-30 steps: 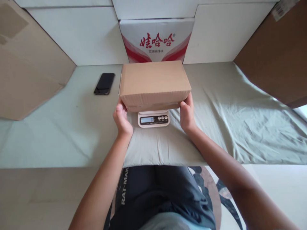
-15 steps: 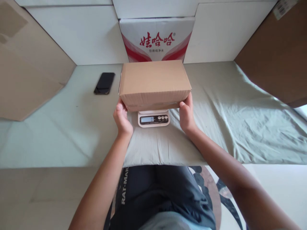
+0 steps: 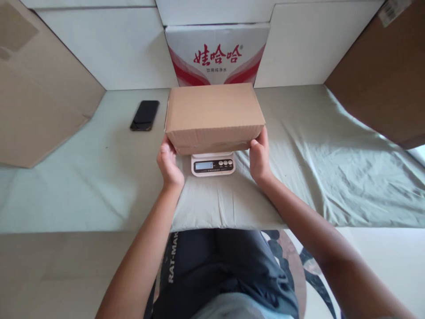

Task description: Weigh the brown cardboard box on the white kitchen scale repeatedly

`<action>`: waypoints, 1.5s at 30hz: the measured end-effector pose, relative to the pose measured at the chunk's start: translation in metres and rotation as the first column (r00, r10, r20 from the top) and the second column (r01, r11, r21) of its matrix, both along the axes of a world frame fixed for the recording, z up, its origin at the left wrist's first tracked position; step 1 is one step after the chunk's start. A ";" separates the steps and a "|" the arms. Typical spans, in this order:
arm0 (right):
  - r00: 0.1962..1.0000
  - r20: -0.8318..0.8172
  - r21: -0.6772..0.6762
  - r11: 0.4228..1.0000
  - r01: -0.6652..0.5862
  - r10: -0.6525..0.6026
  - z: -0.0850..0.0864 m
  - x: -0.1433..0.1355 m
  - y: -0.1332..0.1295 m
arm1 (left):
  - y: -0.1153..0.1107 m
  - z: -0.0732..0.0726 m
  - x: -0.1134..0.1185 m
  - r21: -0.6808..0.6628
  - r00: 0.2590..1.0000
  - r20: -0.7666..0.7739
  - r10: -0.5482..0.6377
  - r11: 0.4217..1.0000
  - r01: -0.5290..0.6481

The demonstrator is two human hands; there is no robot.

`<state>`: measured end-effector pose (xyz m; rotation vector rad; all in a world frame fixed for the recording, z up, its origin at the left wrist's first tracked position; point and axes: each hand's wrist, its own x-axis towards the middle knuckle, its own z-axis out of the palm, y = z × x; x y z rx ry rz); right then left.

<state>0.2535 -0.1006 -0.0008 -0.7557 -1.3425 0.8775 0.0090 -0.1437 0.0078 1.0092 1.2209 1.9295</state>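
Observation:
A closed brown cardboard box [image 3: 215, 108] is held between my two hands, over a white digital kitchen scale [image 3: 213, 173]. My left hand [image 3: 169, 161] grips its near left corner, fingers hidden behind and under it. At the near right corner my right hand [image 3: 259, 155] holds on, thumb against the front face. Only the scale's front panel shows, with a lit display and several round buttons; the box covers the rest. Whether the box touches the scale's platform I cannot tell. The display's marks are too faint to read.
A black smartphone [image 3: 145, 115] lies left of the box on the pale green cloth [image 3: 133, 190]. Behind stands a white and red carton [image 3: 217, 53] with printed characters. Big brown cardboard panels flank the table at left [image 3: 43, 97] and right [image 3: 378, 79].
The scale's display showed a 0 before and now shows only a faint mark. My right hand has shifted very slightly; the box looks almost unmoved.

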 end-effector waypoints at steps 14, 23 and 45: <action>0.999 0.035 -0.028 1.000 -0.011 0.012 0.003 -0.001 -0.002 | 0.000 0.000 0.001 0.003 1.000 0.004 -0.008 1.000 0.008; 1.000 -0.014 -0.019 1.000 -0.019 0.018 0.022 -0.002 0.000 | 0.001 0.029 0.001 0.055 0.983 -0.042 -0.177 0.982 0.179; 0.993 -0.045 -0.183 0.978 0.095 -0.105 -0.037 -0.036 0.172 | 0.149 0.012 -0.015 -0.227 0.965 0.232 -0.120 0.958 0.174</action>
